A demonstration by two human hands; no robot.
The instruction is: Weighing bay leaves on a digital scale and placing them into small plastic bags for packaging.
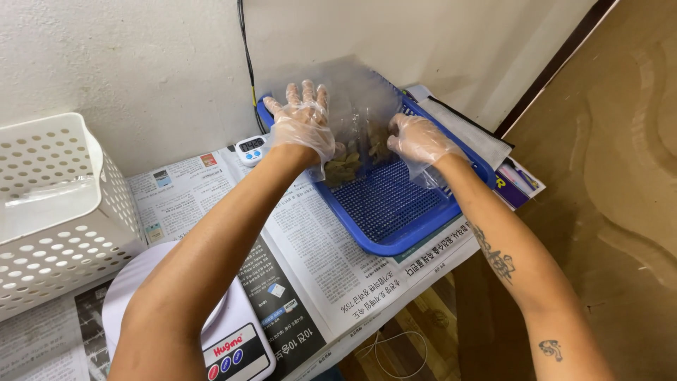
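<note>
Clear plastic bag (356,106), thin and glossy, stood upright over the far end of the blue tray (395,212), against the wall; mouth wide at the top, crumpled lower down. Inside at the bottom, a heap of dried olive-brown leaves (352,164), some spilled on the tray mesh just below. Left hand (302,120) in a loose clear glove, fingers spread and pointing up, palm flat against the bag's left side, nothing clasped. Right hand (417,140), gloved too, fingers curled on the bag's right side; whether pinching the film or only pressing it, cannot tell. Tray a shallow blue basket with a fine grid floor, set on spread newspaper (317,247), right rim past the table edge. Small white timer (251,149) with blue buttons just left of the tray, beside the left wrist. Black cable (248,63) down the wall behind it. White perforated basket (56,204) at far left, well apart. White scale (236,339) under the left forearm, near the front edge. Brown floor (620,176) to the right.
</note>
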